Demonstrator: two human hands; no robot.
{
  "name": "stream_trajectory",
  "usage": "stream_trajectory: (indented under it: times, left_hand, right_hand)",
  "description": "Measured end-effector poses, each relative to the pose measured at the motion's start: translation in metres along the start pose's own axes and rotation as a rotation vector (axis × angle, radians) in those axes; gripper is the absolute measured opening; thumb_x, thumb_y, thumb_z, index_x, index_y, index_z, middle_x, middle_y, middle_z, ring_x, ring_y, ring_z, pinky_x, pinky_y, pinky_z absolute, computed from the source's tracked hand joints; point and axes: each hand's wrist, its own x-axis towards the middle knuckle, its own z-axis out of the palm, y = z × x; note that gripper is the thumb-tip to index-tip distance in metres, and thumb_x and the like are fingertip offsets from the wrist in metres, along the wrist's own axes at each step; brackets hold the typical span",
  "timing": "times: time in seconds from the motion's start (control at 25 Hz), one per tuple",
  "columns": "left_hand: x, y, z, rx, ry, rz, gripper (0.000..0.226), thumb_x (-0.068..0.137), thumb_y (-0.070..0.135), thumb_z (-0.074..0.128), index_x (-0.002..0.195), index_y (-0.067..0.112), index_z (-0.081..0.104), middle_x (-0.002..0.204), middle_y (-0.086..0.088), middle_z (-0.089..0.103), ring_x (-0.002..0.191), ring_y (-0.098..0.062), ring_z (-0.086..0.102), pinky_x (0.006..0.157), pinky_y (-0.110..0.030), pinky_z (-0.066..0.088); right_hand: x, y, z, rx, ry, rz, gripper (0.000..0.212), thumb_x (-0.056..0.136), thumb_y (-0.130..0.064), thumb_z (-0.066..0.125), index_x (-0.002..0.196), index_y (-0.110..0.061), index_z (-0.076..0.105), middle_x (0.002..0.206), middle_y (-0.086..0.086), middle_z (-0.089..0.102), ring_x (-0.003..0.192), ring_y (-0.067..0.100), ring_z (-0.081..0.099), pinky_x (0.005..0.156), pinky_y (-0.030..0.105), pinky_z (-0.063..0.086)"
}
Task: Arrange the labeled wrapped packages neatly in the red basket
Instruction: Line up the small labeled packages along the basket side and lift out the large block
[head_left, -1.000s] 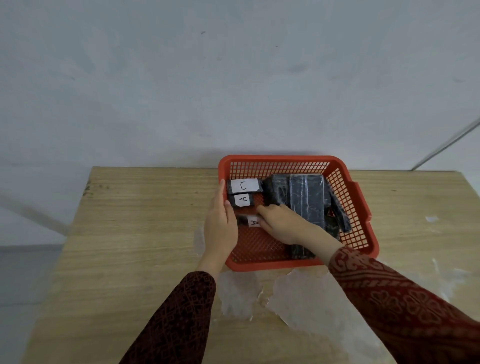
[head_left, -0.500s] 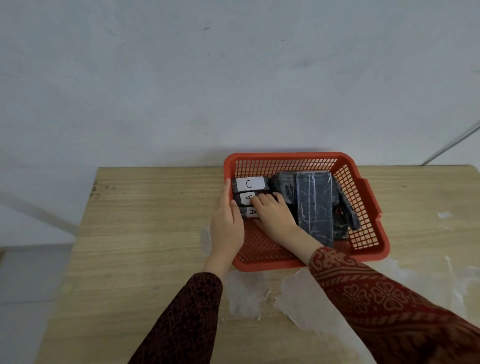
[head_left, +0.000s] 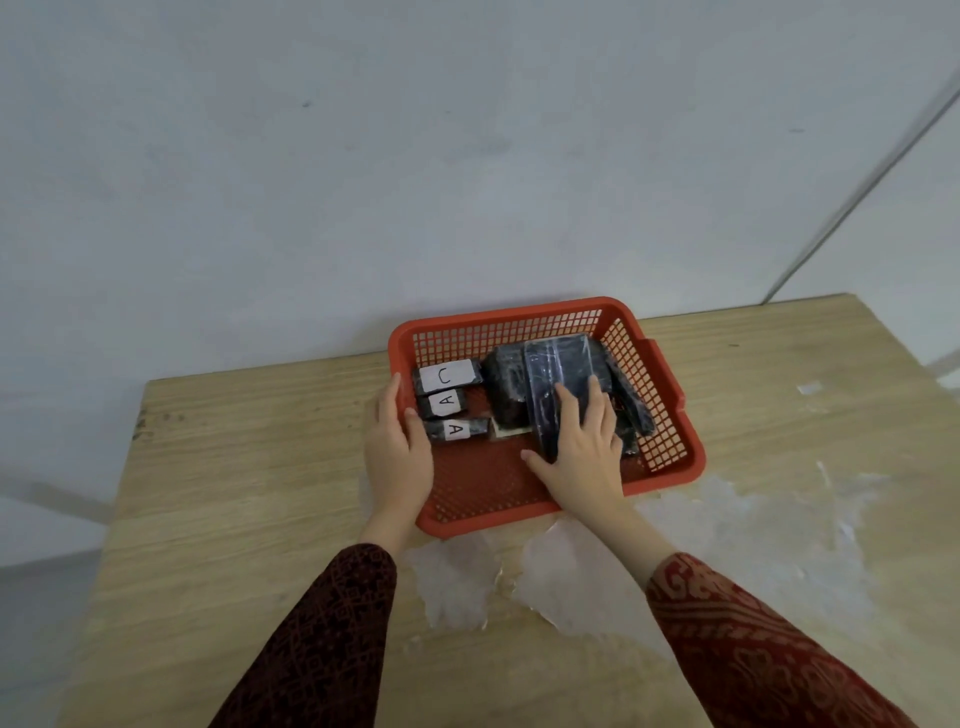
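A light wooden table (head_left: 249, 493) carries everything, w/ crinkled clear plastic film (head_left: 597, 582) spread on its near part. On it, against the wall, sits the red perforated plastic basket (head_left: 691, 457), and all the packages are held inside it.

The largest item, a long black film-wrapped package (head_left: 558, 364), lies on top of other dark wrapped packages (head_left: 506, 389) on the basket's right side, tilted and not yet tidy. The right hand (head_left: 584, 447) is laid flat on its near end, fingers spread, thumb out to the side; it is pressed on, not clasped, prob. so the package can be slid or squared up.

The left hand (head_left: 397, 457) is curled over the basket's left rim, apparently to keep the basket from shifting.

Along the left wall three small black packages are lined up in a column, labels up so they can be read: one w/ a white "C" label (head_left: 448, 378), then an "A" label (head_left: 448, 402), then another "A" label (head_left: 457, 430).
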Motion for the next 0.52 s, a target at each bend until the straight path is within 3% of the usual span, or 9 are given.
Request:
stream_trajectory:
  times: [0.08,0.16,0.32,0.4,0.52]
  left_hand:
    - [-0.008,0.008,-0.002,0.164,0.049,0.114,0.036,0.094,0.007,0.046,0.129,0.007,0.053,0.132,-0.016,0.05,0.125,-0.029,0.044,0.107,-0.042,0.035]
    - [-0.024,0.016,-0.002,0.265,0.036,0.211,0.03,0.092,0.007,0.05,0.121,0.007,0.059,0.131,-0.015,0.053,0.125,-0.03,0.045,0.107,-0.046,0.033]
    - [-0.082,0.041,0.018,0.256,-0.142,0.307,0.024,0.092,0.013,0.048,0.109,0.012,0.065,0.112,-0.003,0.064,0.107,-0.02,0.057,0.093,-0.037,0.041]
    - [-0.101,0.049,0.035,0.283,-0.213,0.319,0.02,0.093,0.014,0.049,0.105,0.014,0.065,0.104,0.0,0.065,0.097,-0.017,0.059,0.086,-0.028,0.038]
    - [-0.116,0.054,0.057,0.429,-0.3,0.311,0.028,0.097,0.022,0.044,0.112,0.014,0.065,0.105,0.001,0.068,0.096,-0.018,0.061,0.087,-0.031,0.037]
  right_hand:
    - [0.007,0.003,0.002,-0.005,-0.1,0.114,0.114,0.073,-0.048,0.074,0.15,-0.027,-0.008,0.16,0.014,-0.009,0.143,0.039,0.015,0.104,0.058,0.035]
    - [0.012,0.002,0.005,-0.047,-0.112,0.126,0.119,0.074,-0.046,0.075,0.148,-0.029,-0.016,0.16,0.017,-0.01,0.138,0.042,0.025,0.1,0.057,0.039]
    - [0.007,0.001,-0.01,0.067,0.001,0.055,0.104,0.078,-0.041,0.069,0.151,-0.028,-0.004,0.16,0.015,0.0,0.132,0.041,0.032,0.099,0.058,0.038]
    - [-0.001,0.005,-0.031,0.152,0.118,-0.021,0.099,0.076,-0.043,0.068,0.151,-0.026,0.005,0.161,0.012,0.005,0.133,0.039,0.032,0.1,0.057,0.036]
    - [-0.017,0.037,-0.07,0.258,0.308,-0.044,0.085,0.072,-0.045,0.066,0.144,-0.024,0.025,0.159,0.009,0.018,0.134,0.034,0.034,0.102,0.051,0.035]
